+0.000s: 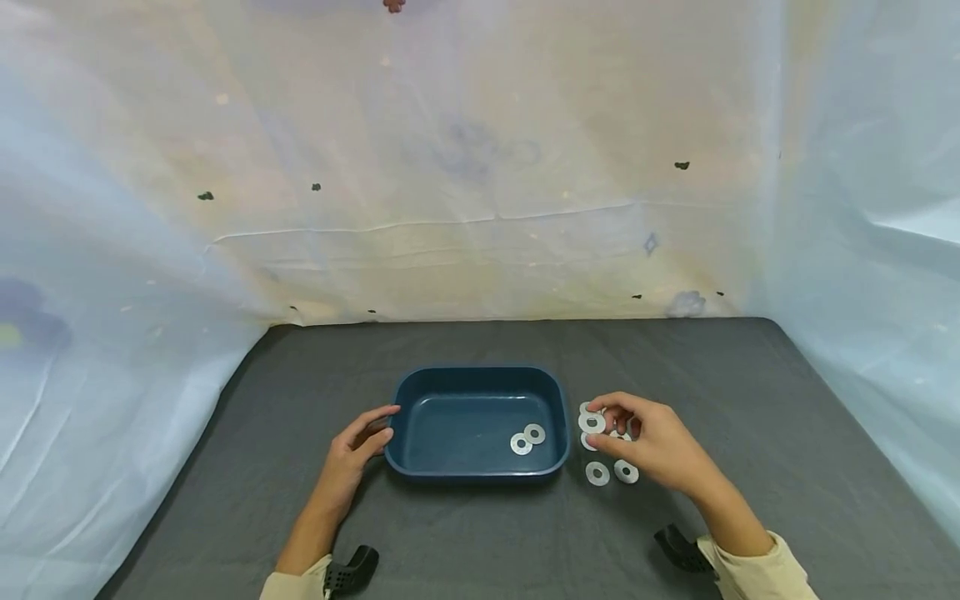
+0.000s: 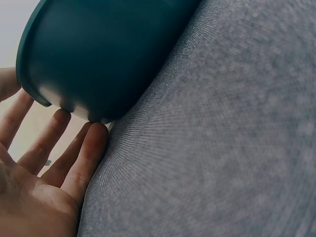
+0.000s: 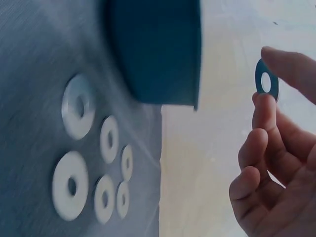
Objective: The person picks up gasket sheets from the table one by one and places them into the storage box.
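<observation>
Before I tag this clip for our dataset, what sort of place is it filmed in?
Probably a staged recording booth, not a home or a workshop. Pale sheeting hangs behind and beside a table under dark grey cloth. On it stand only a blue tub and white washers.

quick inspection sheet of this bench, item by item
surface: dark grey cloth table.
job's things: blue tub holding two white washers; loose washers lie right of it.
clutter: nothing seen.
grippers: left hand with straight fingers against the tub's left wall; right hand pinches one washer between thumb and forefinger, lifted off the cloth.
cables: nothing seen.
surroundings: pale sheeting behind and at both sides.
</observation>
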{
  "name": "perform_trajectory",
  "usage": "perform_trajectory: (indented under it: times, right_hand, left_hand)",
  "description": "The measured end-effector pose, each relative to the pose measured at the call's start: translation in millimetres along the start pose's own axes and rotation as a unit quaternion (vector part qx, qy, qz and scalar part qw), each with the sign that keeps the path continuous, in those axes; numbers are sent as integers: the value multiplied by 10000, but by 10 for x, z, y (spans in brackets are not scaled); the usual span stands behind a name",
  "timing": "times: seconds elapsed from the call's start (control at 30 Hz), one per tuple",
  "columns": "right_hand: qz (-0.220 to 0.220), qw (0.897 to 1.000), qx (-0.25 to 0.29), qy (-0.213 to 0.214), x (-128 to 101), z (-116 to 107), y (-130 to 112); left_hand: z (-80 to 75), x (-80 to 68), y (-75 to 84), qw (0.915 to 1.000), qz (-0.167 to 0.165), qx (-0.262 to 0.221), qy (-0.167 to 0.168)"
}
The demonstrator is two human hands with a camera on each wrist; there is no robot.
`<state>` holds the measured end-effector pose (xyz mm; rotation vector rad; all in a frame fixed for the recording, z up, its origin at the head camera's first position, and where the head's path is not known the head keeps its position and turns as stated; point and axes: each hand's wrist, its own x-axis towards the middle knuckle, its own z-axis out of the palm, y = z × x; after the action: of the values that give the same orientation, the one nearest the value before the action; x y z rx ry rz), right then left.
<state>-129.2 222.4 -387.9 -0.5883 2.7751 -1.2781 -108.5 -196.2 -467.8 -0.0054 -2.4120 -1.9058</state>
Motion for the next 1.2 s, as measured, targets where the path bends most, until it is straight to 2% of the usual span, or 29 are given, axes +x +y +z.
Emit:
perform_trajectory:
  times: [0.57, 0.77, 1.2]
  right_hand:
    - [-14, 9978, 638, -192, 183, 208, -364]
    - [-206, 9974, 574, -372, 173, 230, -310]
    - [-300, 9983, 312, -380, 201, 208, -206]
  left_hand:
    - [24, 26, 6, 10000, 33, -21, -11]
    - [33, 23, -6, 10000, 2, -59, 22]
    - [22, 26, -7, 9999, -120, -69, 22]
